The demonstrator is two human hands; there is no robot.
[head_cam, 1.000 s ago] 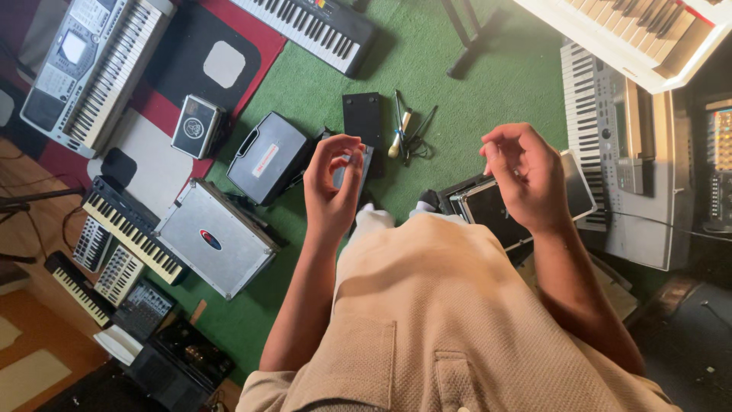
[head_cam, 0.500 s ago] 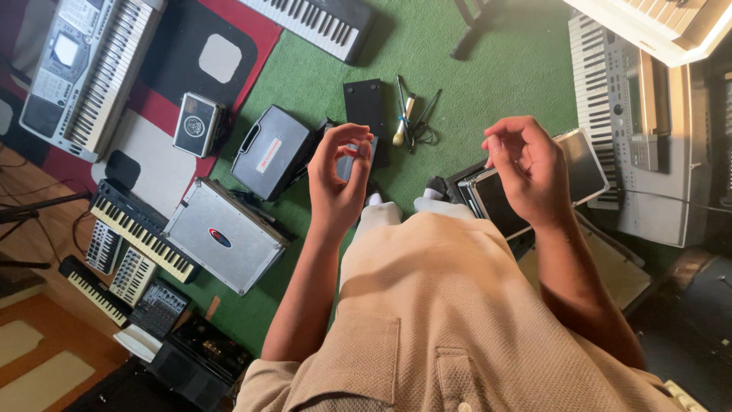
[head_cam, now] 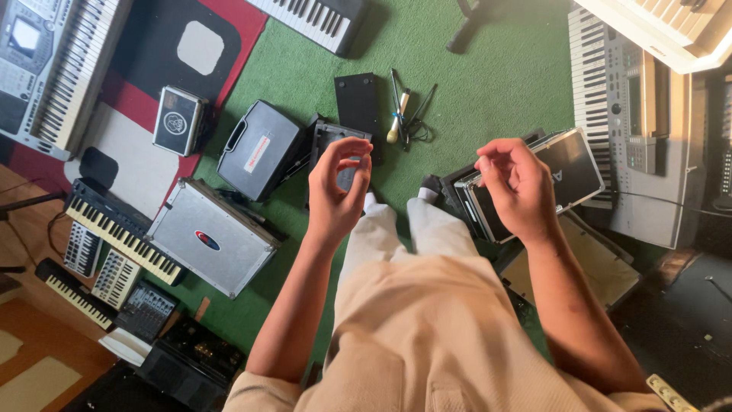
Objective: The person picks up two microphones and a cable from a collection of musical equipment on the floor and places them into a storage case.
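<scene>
**Standing over opened gear, both hands raised**

Hovering above the green carpet (head_cam: 496, 69), the left hand (head_cam: 335, 191) curls its fingers together near a small dark open device (head_cam: 329, 137), apparently holding nothing. A screwdriver (head_cam: 398, 118) lies just beyond. The right hand (head_cam: 518, 183), fingertips pinched, hangs over a stack of black flat panels (head_cam: 564, 164). Judging by this, disassembly looks under way, not finished.

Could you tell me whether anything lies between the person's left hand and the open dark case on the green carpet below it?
Nothing visible does. The left hand hangs in the air directly over the open dark case, fingers curled, with nothing seen between them. The black flat panel lies beside the case.
</scene>
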